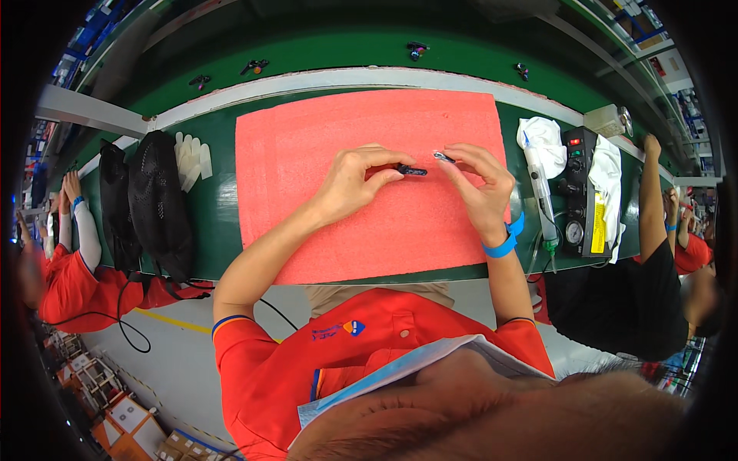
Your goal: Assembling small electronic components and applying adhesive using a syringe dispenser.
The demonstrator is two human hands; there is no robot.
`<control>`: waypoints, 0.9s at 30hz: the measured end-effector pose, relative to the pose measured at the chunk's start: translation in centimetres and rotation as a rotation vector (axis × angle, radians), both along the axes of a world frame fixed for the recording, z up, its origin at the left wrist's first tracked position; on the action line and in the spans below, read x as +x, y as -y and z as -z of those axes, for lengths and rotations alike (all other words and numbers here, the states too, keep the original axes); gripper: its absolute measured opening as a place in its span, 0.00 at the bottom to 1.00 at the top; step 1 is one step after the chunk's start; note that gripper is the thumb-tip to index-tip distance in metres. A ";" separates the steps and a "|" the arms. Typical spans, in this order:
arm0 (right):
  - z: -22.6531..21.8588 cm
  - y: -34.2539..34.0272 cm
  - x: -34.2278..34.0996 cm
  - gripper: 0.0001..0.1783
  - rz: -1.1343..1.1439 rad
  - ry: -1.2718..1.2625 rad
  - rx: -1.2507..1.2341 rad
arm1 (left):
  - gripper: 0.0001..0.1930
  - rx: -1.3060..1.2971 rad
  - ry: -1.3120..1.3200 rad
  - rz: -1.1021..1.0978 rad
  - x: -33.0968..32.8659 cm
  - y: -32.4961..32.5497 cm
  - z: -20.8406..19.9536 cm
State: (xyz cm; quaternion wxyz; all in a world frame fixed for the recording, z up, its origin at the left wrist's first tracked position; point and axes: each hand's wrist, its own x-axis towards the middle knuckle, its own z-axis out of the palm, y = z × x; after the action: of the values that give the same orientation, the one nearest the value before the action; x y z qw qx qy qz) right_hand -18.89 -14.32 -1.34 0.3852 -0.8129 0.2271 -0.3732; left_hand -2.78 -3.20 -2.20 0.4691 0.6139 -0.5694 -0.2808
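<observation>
Over a pink foam mat (346,246), my left hand (353,181) pinches a small dark, elongated part (413,170) between thumb and fingertips. Its kind is too small to make out. A short gap to the right, my right hand (482,184) pinches another small piece (442,156), dark with a shiny, light end. The two pieces are apart and point toward each other. A blue band (505,240) circles my right wrist.
Right of the mat lie a dispensing syringe (540,192), a black control box (580,184) with a gauge, and white cloths (543,138). Black mesh bags (160,200) and pale finger cots (192,159) lie left. Beyond a white rail (338,78), small dark parts (417,51) rest on a green belt. Co-workers sit either side.
</observation>
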 end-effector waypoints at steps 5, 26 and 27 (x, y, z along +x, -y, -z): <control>-0.1 -0.1 0.0 0.09 -0.001 -0.001 0.032 | 0.12 -0.017 0.021 0.006 0.1 0.0 0.1; -0.1 -0.2 0.1 0.10 -0.015 0.009 0.056 | 0.12 0.223 -0.448 0.058 0.2 0.0 0.2; -0.1 -0.2 0.1 0.10 -0.015 0.009 0.056 | 0.12 0.223 -0.448 0.058 0.2 0.0 0.2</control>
State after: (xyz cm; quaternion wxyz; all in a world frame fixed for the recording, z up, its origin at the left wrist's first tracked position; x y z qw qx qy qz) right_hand -18.81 -14.12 -1.21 0.4119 -0.8017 0.2295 -0.3674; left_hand -2.57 -3.23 -2.42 0.5047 0.5679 -0.4339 -0.4843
